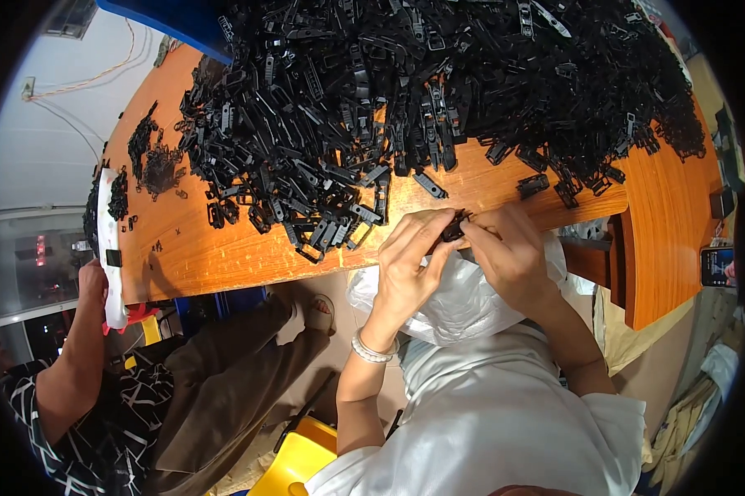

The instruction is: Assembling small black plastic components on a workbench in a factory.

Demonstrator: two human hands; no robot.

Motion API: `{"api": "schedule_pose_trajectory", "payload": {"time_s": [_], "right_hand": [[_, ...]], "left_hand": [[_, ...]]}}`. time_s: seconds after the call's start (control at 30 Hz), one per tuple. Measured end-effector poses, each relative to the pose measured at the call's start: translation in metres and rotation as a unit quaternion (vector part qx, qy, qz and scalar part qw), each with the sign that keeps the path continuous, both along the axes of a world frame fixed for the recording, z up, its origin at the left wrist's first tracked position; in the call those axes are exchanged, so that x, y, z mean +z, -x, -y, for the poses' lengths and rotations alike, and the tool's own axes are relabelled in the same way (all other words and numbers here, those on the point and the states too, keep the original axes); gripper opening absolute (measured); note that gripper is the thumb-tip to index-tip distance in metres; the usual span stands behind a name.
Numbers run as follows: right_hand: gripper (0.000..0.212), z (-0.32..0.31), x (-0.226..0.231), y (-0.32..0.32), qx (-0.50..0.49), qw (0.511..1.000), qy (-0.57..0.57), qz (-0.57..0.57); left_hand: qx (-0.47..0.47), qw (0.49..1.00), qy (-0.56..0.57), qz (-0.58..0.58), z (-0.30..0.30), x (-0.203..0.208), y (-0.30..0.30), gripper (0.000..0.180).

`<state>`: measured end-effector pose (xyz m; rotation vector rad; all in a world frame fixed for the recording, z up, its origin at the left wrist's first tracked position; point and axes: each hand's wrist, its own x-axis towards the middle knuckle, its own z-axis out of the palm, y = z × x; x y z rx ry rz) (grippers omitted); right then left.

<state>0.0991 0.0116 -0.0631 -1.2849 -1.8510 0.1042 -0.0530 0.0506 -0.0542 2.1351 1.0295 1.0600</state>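
Note:
Between my two hands, just off the table's front edge, is a small black plastic part (453, 229). My left hand (411, 263) pinches it from the left with thumb and forefinger. From the right, the fingers of my right hand (511, 252) close on the same part, hiding much of it. Under my hands a white plastic bag (451, 307) lies across my lap. Beyond them a big heap of black plastic parts (306, 124) covers much of the wooden table (488, 182). A single long black piece (429, 185) lies just in front of the heap.
A co-worker (83, 364) sits at the left, one arm at the table edge beside a white strip (108, 248). Small black pieces (159, 169) are piled near there. A blue bin (170, 25) stands at the far left, a yellow stool (298, 459) below, a phone (717, 267) at right.

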Motion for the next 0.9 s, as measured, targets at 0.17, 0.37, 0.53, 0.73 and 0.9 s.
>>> {"api": "schedule_pose_trajectory", "payload": {"time_s": [0.17, 0.37, 0.53, 0.73, 0.9], "right_hand": [[0.024, -0.006, 0.017, -0.006, 0.056, 0.996, 0.038, -0.062], [0.018, 0.004, 0.008, -0.012, 0.025, 0.946, 0.144, -0.289], [0.016, 0.01, 0.002, -0.011, 0.004, 0.884, 0.191, -0.426], [0.014, 0.007, -0.002, -0.011, -0.06, 0.86, 0.2, -0.466], [0.014, 0.005, -0.005, -0.008, -0.049, 0.818, 0.215, -0.531]], "left_hand": [[-0.016, 0.993, 0.107, 0.036, 0.004, -0.003, 0.002, 0.026], [0.013, 0.951, 0.266, 0.155, -0.022, -0.013, -0.002, 0.014], [0.223, 0.96, -0.047, -0.165, -0.058, -0.022, -0.012, 0.011], [0.257, 0.953, -0.115, -0.112, -0.057, -0.023, -0.002, 0.008], [0.112, 0.951, 0.233, 0.168, -0.038, -0.012, 0.0, 0.009]]}}
